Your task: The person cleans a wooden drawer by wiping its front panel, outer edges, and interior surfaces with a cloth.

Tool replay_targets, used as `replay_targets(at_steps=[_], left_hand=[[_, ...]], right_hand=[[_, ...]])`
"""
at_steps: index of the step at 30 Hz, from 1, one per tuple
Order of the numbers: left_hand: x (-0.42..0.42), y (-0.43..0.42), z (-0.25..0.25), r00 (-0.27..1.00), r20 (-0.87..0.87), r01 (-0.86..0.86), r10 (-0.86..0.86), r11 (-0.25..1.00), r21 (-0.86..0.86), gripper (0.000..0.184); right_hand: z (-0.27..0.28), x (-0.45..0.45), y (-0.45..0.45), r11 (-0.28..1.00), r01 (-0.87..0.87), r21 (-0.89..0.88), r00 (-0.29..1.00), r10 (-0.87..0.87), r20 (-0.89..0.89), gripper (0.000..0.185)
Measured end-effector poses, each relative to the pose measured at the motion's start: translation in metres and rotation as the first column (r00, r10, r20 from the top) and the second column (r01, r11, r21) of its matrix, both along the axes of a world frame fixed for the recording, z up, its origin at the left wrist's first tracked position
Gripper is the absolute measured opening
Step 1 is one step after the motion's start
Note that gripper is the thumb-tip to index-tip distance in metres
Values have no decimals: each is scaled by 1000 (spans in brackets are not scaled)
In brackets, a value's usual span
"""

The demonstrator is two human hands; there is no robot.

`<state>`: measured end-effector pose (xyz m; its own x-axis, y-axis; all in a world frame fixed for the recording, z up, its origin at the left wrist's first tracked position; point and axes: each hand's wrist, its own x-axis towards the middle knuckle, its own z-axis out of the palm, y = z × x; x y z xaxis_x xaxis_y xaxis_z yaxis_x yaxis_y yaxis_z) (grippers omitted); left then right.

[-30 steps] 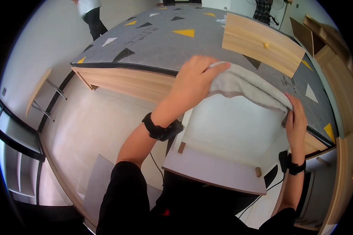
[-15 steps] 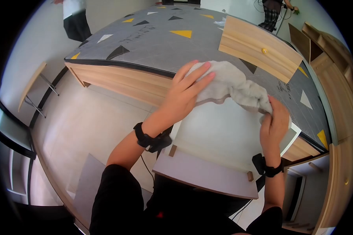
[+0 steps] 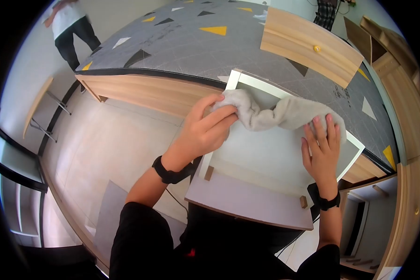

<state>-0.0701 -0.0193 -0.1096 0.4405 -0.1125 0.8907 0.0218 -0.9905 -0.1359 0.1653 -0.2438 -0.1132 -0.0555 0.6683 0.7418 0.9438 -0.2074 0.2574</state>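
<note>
A pale grey cloth (image 3: 284, 114) lies bunched lengthwise across the far part of an open drawer box (image 3: 256, 148) with white sides. The drawer rests in front of my body, its purplish-grey panel (image 3: 247, 200) toward me. At the cloth's left end, my left hand (image 3: 204, 128) pinches the fabric by the drawer's left wall. My right hand (image 3: 324, 150) lies on the cloth's right end, fingers stretched out and slightly apart. The fabric hides part of the drawer's far wall.
Beyond the drawer is a bed with a grey patterned mattress (image 3: 172, 42). A wooden drawer front with a yellow knob (image 3: 317, 48) stands on it. A cabinet (image 3: 368, 224) is at right, a small table (image 3: 37, 107) at left. Two other people (image 3: 72, 28) are in the background.
The cloth has come down toward me into the drawer, uncovering its far left corner. My right hand has changed from gripping the cloth to lying flat on it.
</note>
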Motion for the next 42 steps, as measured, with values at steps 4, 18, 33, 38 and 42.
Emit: replay_targets(at_steps=[4,18,33,38,42], left_hand=[[7,-4,9,998,29,-60,61,998,-34,26],[11,-7,13,995,-46,-94,91,994,-59,39],[-20,-27,21,985,13,171,-171,985,-24,22],[-15,-25,14,978,19,208,-207,978,-6,26],[-16,-25,6,981,-34,191,-191,982,-9,35]], right_hand=[[14,-1,0,996,-52,74,998,53,-21,31],[17,-6,3,964,-29,266,995,53,-82,28],[15,-47,-60,976,-201,-88,792,109,-600,25],[-7,-37,-65,968,-213,-134,753,75,-654,29],[0,-45,-67,980,-145,-133,727,14,-686,35]])
